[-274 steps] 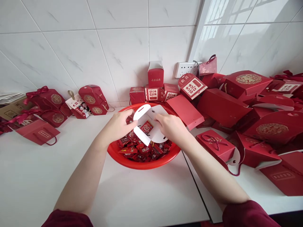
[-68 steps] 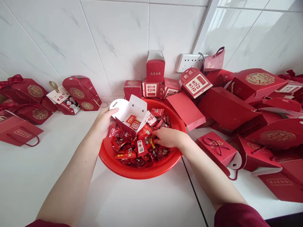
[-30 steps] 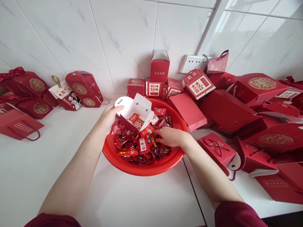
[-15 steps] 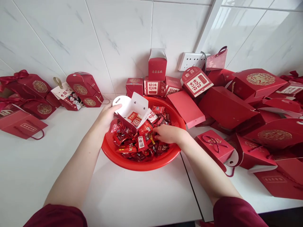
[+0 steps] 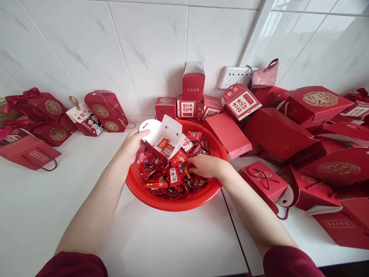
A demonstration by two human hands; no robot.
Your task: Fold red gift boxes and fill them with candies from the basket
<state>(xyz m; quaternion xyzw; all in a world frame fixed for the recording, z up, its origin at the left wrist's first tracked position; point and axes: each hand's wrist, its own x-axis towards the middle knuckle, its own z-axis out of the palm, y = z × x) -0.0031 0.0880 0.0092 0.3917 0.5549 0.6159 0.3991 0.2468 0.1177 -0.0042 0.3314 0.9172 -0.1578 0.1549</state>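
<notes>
My left hand (image 5: 130, 147) is closed on the white flap of an open gift box (image 5: 157, 148), red outside and white inside. The box is tilted over the left part of a red plastic basket (image 5: 175, 206), with a few red-wrapped candies (image 5: 166, 147) in it. Many more wrapped candies (image 5: 174, 176) lie heaped in the basket. Among them, on the right side, is my right hand (image 5: 205, 166), its fingers curled down next to a yellow-marked wrapper. Its fingertips are partly hidden, so what they grip does not show.
Red gift boxes (image 5: 276, 132) are piled on the right of the white counter (image 5: 161, 242). More boxes (image 5: 191, 82) stand behind the basket against the tiled wall. Decorated boxes (image 5: 105, 111) and a small red bag (image 5: 30, 152) sit at left. A power strip (image 5: 235, 77) leans at the wall.
The whole view has shifted slightly, moving things a little right and down. Both hands keep nearly the same places relative to the box and the basket.
</notes>
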